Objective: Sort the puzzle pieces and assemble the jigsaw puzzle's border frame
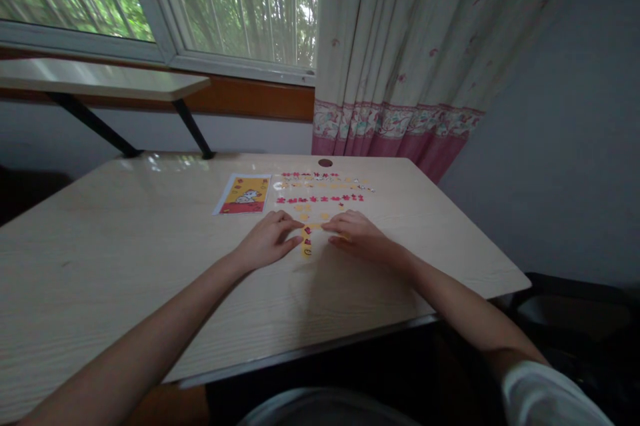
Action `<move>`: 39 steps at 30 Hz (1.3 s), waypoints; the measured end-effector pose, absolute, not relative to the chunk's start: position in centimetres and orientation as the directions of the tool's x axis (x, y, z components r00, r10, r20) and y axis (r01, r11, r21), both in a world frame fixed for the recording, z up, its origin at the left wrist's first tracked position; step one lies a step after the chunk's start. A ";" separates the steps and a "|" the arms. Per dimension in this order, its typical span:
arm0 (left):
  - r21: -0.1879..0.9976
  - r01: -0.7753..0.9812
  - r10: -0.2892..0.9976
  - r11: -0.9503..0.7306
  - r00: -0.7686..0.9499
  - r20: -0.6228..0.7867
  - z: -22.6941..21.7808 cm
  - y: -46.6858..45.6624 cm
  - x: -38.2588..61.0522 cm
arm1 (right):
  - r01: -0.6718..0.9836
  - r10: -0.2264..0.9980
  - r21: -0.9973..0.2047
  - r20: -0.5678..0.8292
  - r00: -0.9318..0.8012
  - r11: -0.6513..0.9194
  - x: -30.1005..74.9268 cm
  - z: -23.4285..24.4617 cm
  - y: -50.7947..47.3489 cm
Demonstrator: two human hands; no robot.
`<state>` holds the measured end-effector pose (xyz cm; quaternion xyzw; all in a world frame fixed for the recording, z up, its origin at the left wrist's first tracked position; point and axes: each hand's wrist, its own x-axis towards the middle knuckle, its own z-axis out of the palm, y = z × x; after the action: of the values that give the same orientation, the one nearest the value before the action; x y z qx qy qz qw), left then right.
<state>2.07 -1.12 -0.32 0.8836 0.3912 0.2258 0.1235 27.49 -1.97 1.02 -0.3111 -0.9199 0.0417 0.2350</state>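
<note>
Small jigsaw puzzle pieces lie on the table between my two hands. A joined strip of yellow pieces point(307, 253) with red and dark marks runs toward me, with a short yellow row at its far end. My left hand point(270, 239) rests at the strip's left side, thumb and index fingertip apart and at its edge. On the other side, my right hand point(357, 239) has its index fingertip at the right end of the yellow row, its thumb apart on the tabletop. A few loose yellow pieces point(303, 208) lie just beyond my fingers.
Red pieces point(320, 199) and pale pieces point(325, 179) lie in rows farther back. A picture sheet point(245, 195) with a white animal lies left of them. The wooden table point(150, 279) has a round cable hole point(325, 163) and a raised shelf point(100, 78); a curtain point(395, 66) hangs behind.
</note>
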 end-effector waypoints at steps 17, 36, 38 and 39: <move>0.262 0.690 0.738 -0.675 0.627 0.249 0.1 -1.4 1.9 | 0.626 0.665 -0.237 0.150 -0.732 0.743 30.9 1.1 0.7; 0.236 0.683 0.722 -0.691 0.641 0.261 0.1 -1.3 1.9 | 0.783 0.817 -0.259 0.305 -0.490 0.566 31.0 -0.8 2.7; 0.237 0.682 0.721 -0.692 0.641 0.261 0.1 -1.3 1.9 | 0.784 0.816 -0.257 0.314 -0.485 0.565 31.1 -0.9 2.8; 0.240 0.682 0.722 -0.691 0.640 0.262 0.1 -1.3 1.9 | 0.784 0.815 -0.255 0.317 -0.485 0.566 31.1 -0.9 2.8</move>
<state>1.91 -1.34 0.12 0.9035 0.3886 0.1706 0.0592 31.05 2.76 -0.92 -0.4644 -0.8608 0.0378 0.2048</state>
